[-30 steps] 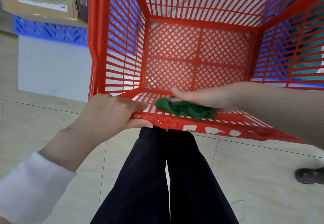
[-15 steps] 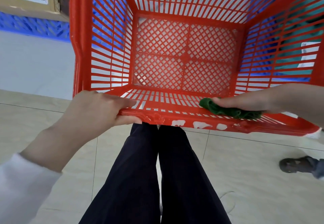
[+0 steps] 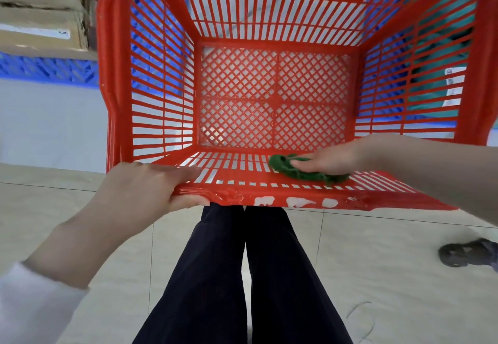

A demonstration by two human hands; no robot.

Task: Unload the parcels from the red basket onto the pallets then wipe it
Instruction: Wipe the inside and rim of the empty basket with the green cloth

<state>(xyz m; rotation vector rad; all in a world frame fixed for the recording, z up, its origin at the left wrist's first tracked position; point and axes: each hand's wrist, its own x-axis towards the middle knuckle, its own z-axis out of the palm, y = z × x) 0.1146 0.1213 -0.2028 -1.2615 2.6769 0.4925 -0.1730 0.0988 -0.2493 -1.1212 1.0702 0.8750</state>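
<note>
While the left hand (image 3: 151, 190) curls round the red basket (image 3: 161, 74) rim, the right hand (image 3: 331, 159) presses a green cloth (image 3: 310, 173) inside it, fingers flat together: wiping now, other walls likely next.

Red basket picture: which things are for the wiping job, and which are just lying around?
For the job: red basket; green cloth; left hand gripping its rim; right hand pressing the cloth.

Just lying about: cardboard boxes on the blue pallet; dark sandal on the floor.
</note>
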